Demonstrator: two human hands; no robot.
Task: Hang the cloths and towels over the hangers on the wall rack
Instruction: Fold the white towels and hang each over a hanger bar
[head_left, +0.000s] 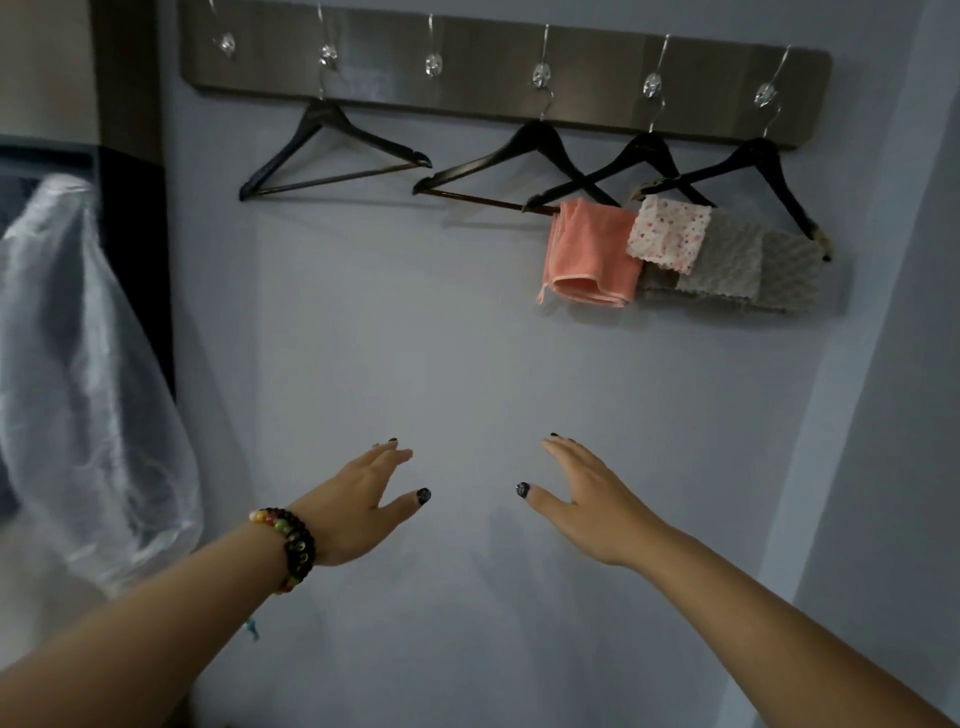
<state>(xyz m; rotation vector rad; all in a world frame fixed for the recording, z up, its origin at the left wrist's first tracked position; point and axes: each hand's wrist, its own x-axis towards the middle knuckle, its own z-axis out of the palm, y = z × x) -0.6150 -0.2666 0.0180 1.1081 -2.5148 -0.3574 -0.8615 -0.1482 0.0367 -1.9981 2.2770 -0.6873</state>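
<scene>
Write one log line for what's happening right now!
hands: left open, right open | pink cloth, floral cloth, grey cloths hung | leftmost hanger bare

No readable text, label, brand or number shows anywhere.

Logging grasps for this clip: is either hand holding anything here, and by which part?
Nothing is held. The left hand and right hand are both open, fingers spread before the bare wall.

Four black hangers (332, 150), six clear hooks (434, 65), one pink towel (592, 254), one floral cloth (667, 234), two grey cloths (727, 260).
</scene>
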